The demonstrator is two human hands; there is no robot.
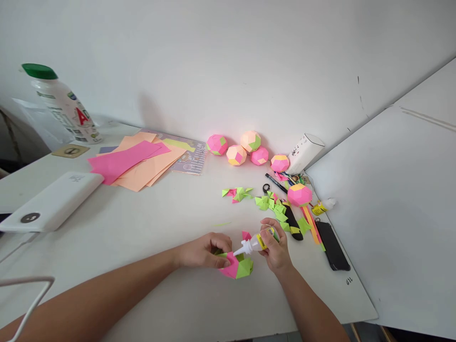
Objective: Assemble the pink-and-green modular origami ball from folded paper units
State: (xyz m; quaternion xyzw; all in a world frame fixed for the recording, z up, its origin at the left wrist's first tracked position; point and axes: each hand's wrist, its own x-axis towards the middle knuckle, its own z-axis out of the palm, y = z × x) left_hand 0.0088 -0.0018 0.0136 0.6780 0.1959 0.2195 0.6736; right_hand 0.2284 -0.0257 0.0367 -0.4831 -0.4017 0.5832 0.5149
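My left hand (210,249) is closed on a pink and green folded-paper piece (237,266), thumb at its near side and fingers over the rim. The piece is open at the top, and part of it is hidden behind the fingers. In my right hand (276,249) is a small glue bottle (261,241) with a yellow label, tilted so its white nozzle meets or nearly meets the piece's pink edge. Just behind the nozzle lies a small pink paper scrap (246,235). Whether glue is flowing is too small to tell.
Finished-looking paper balls (251,141) stand along the wall. Green folded pieces (274,205), a box cutter (292,223), a black phone (333,244) and another glue bottle (323,205) lie right. Paper sheets (138,164), a white power bank (53,202) and a drink bottle (64,107) are left.
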